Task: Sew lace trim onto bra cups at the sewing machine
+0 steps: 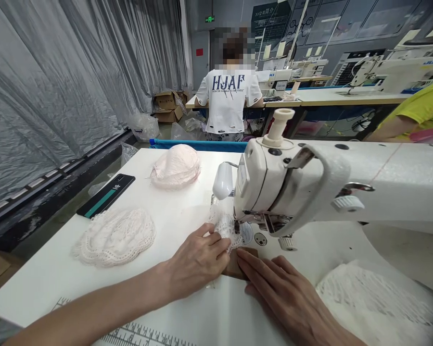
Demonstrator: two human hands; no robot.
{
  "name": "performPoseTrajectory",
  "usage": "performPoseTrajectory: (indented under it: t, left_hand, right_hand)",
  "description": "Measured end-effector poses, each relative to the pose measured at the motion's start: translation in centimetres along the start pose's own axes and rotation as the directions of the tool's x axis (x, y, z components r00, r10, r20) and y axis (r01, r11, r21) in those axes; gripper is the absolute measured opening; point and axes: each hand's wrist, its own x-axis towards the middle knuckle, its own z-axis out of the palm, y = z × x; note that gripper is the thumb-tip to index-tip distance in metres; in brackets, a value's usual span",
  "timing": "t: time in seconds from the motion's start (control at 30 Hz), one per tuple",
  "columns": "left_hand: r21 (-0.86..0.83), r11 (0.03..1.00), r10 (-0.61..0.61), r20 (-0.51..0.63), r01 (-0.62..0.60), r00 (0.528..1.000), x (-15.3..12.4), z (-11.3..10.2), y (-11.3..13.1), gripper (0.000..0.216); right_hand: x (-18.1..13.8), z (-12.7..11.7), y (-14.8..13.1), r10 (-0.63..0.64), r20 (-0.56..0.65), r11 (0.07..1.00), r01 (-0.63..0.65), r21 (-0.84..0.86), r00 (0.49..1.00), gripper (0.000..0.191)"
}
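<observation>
My left hand [197, 262] lies on the white table [166, 298] with its fingers bent onto a small piece of white lace fabric [225, 226] under the needle of a white sewing machine [310, 185]. Beside it, my right hand [277, 286] rests flat with fingers stretched out and pressing a brown piece [238, 266] just in front of the needle. The two hands nearly touch at the fingertips.
A stack of white lace pieces [113, 236] lies at the left, a pink padded stack [175, 166] farther back, and a dark phone-like slab [106, 194] near the left edge. More lace [368, 298] lies at the right. A person in a white shirt [229, 98] stands behind; a yellow sleeve [422, 108] shows at right.
</observation>
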Motion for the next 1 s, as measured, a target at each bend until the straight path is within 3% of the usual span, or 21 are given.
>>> performPoseTrajectory:
  t: [0.4,0.57,0.8,0.9,1.0]
  left_hand:
    - [0.037,0.995,-0.088,-0.001,0.088,0.996,0.0,1.1,-1.0,0.015]
    - [-0.001,0.984,-0.175,0.086,0.176,0.981,0.2,0.9,-0.9,0.019]
    - [-0.089,0.923,-0.367,0.101,0.375,0.925,-4.0,-2.4,-3.3,0.027]
    - [-0.088,0.904,-0.394,0.201,0.418,0.897,-6.1,-4.5,-2.2,0.024]
    - [-0.120,0.911,-0.356,0.253,0.394,0.900,-7.5,-6.3,0.4,0.027]
  right_hand:
    - [0.5,-0.7,0.0,0.051,0.029,0.999,-0.050,-0.021,0.998,0.033]
    - [0.4,-0.5,0.2,0.067,0.016,0.997,-0.068,0.042,0.998,0.032]
    - [1.3,-2.8,1.0,0.006,0.125,0.996,-0.017,0.085,0.992,0.031]
    - [3.1,-3.9,-1.2,-0.034,0.137,0.992,0.017,0.122,0.990,0.029]
    - [4.6,-3.4,-5.0,-0.061,0.064,0.989,0.052,0.135,0.996,0.036]
